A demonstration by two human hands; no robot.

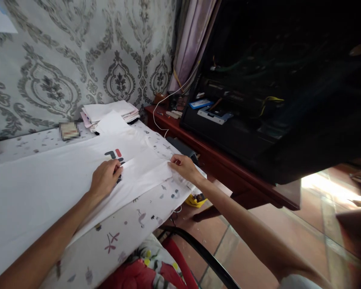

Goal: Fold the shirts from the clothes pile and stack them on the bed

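Note:
A white T-shirt (60,176) with a dark and red printed logo lies spread on a table with a patterned white cover (132,220). My left hand (106,175) rests on the shirt over the lower part of the logo, its fingers curled and pinching the fabric. Further right, my right hand (183,165) pinches the shirt's edge near the table's right end, thumb and fingertips together. Between both hands a flap of the white cloth is folded over and drawn fairly flat.
Behind the shirt sits a stack of folded clothes (108,111), with a small blurred item (69,131) to its left. A dark red wooden desk (210,148) on the right bears a large black open casing (276,80). A chair's black armrest (201,253) stands in front.

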